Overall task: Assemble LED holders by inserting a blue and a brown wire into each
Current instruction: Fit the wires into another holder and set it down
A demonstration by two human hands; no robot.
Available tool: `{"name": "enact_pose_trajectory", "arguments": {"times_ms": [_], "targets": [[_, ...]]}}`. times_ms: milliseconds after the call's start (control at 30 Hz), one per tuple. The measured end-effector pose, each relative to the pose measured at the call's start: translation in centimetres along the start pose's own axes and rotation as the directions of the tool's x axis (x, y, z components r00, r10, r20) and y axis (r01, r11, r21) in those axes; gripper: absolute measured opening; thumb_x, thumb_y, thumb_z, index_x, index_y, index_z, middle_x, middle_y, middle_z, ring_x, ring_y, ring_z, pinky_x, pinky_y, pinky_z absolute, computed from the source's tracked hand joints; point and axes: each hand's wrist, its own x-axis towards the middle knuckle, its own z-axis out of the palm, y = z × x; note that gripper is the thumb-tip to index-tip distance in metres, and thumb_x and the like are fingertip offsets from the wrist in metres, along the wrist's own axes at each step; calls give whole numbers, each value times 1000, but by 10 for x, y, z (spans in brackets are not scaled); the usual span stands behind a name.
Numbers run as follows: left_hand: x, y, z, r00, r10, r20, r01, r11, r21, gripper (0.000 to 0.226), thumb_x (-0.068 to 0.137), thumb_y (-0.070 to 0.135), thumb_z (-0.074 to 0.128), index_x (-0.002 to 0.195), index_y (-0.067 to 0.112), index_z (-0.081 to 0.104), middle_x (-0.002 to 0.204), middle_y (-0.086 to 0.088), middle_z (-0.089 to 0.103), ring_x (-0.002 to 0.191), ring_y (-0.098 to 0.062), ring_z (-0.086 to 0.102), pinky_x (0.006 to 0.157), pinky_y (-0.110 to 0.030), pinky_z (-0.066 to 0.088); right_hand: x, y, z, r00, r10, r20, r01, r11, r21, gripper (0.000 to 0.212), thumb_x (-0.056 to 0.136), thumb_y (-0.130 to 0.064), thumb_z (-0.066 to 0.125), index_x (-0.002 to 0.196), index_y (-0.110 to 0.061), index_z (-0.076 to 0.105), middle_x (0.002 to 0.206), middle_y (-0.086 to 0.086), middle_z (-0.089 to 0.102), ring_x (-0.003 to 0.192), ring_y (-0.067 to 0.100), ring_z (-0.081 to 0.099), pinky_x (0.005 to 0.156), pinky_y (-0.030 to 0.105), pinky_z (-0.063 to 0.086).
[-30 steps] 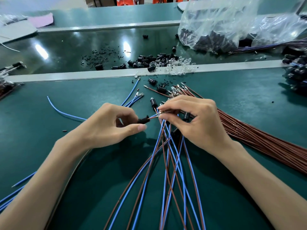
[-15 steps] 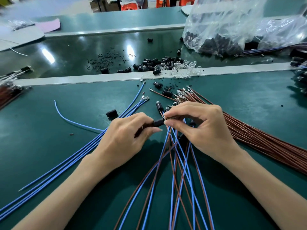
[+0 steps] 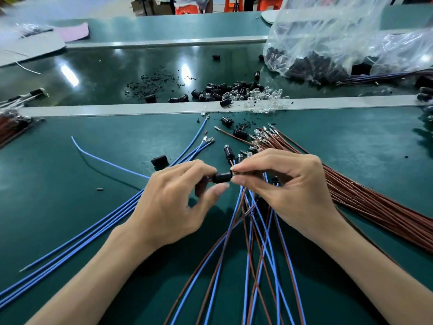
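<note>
My left hand (image 3: 173,202) pinches a black LED holder (image 3: 222,177) between thumb and fingers at the middle of the green table. My right hand (image 3: 285,188) pinches wire ends right at the holder's right opening; which wires they are is hidden by the fingertips. Blue and brown wires (image 3: 253,242) fan down from under my right hand toward me. A bundle of brown wires (image 3: 375,202) lies to the right. Loose blue wires (image 3: 98,231) run off to the lower left.
A spare black holder (image 3: 159,160) lies just beyond my left hand. Further holders (image 3: 216,90) and clear LEDs (image 3: 264,99) are heaped by the grey divider strip (image 3: 117,110). Plastic bags (image 3: 328,38) of parts sit at the back right. More wired pieces (image 3: 14,123) lie at the left edge.
My hands have drawn together, so the wire ends in my right hand now meet the holder in my left. The view has shifted left, showing the spare holder and the loose blue wires.
</note>
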Motion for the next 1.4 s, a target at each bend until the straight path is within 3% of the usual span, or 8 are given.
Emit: {"name": "enact_pose_trajectory", "arguments": {"times_ms": [100, 367, 633, 800, 1000, 1100, 1267, 1400], "targets": [[2, 0, -2, 997, -36, 71, 40, 998, -48, 39, 97, 31, 40, 89, 2, 65, 70, 13, 45, 58, -6, 35, 55, -19, 33, 1, 0, -1, 1000, -1, -9, 1, 1000, -20, 16, 72, -10, 80, 87, -9, 75, 83, -1, 73, 76, 8, 68, 72, 22, 54], [0, -3, -3, 993, -61, 100, 72, 991, -114, 31, 92, 30, 47, 85, 3, 62, 66, 15, 44, 56, -6, 33, 53, -12, 29, 1, 1, -1, 999, -13, 49, 15, 1000, -26, 15, 71, -11, 80, 86, -9, 75, 82, 0, 73, 75, 7, 69, 72, 21, 53], [1, -2, -3, 989, -58, 137, 76, 988, -131, 31, 91, 29, 49, 83, 3, 63, 64, 11, 44, 53, -8, 33, 48, -20, 30, 0, 1, -1, 998, -15, 54, 13, 1000, 23, 16, 69, -11, 81, 84, -9, 75, 82, 0, 74, 75, 6, 70, 72, 21, 55], [1, 0, -4, 988, -51, 147, 76, 983, -168, 31, 91, 29, 50, 81, 2, 63, 63, 13, 42, 53, -5, 32, 49, -15, 28, -1, 0, 0, 997, 14, 71, -20, 997, 71, 20, 66, -8, 83, 84, -6, 75, 82, 2, 74, 75, 9, 71, 72, 25, 57], [5, 1, -6, 979, -74, 189, 127, 952, -280, 26, 85, 34, 56, 70, 13, 59, 54, 16, 35, 47, -3, 30, 46, -13, 24, 1, 3, 0, 980, -82, 182, 100, 991, -87, 23, 74, -7, 78, 96, -1, 73, 89, 5, 72, 78, 10, 66, 75, 17, 52], [5, 1, -8, 962, -120, 244, 206, 907, -368, 18, 82, 37, 58, 69, 24, 56, 52, 15, 39, 47, -2, 32, 47, -12, 26, -1, 3, 1, 958, -116, 262, 155, 979, -136, 27, 77, -1, 77, 103, -1, 71, 92, 6, 72, 80, 10, 66, 78, 14, 51], [4, -3, -15, 868, -210, 449, 438, 750, -496, 14, 85, 29, 61, 75, 21, 65, 52, 10, 53, 50, -2, 46, 52, -12, 35, -4, 0, 6, 962, -89, 258, 134, 977, -163, 21, 79, -1, 73, 100, -1, 70, 91, 3, 71, 81, 6, 63, 80, 8, 45], [6, -2, -15, 852, -217, 477, 459, 747, -480, 17, 85, 28, 56, 70, 27, 64, 50, 6, 54, 49, -3, 44, 50, -15, 32, -5, -3, 6, 954, -81, 287, 126, 982, -141, 23, 79, -7, 74, 100, -2, 69, 92, 2, 70, 81, 6, 63, 79, 11, 47]]}}
